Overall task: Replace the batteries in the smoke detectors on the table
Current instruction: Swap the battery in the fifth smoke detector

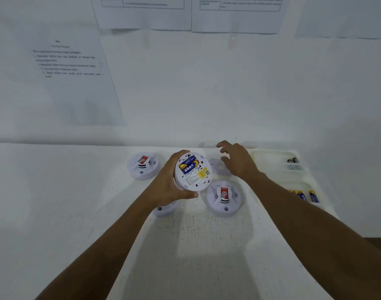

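Batteries [188,166], blue and yellow, sit side by side in the open back of the smoke detector [193,176]. The left hand [169,186] grips it by the rim, lifted off the tabletop [196,245], with the back turned up to the camera. By the tabletop's far edge the right hand [237,159] reaches out, fingers spread and loosely bent, holding nothing. It hovers at a white back cover [215,166] lying flat there; whether it touches, I cannot tell. This looks like the closing step for this unit: cells in, lid to go on. The next move calls for a clean pick of that cover, then lining it up on the round back and seating it. A second detector [144,166] sits left of the held one, a third detector [224,198] nearer, and a fourth detector [165,210] lies half hidden under the left forearm. At the right edge, a tray [271,159] holds dark batteries [292,160] in its far compartment and spare blue cells [304,194] in the near one.
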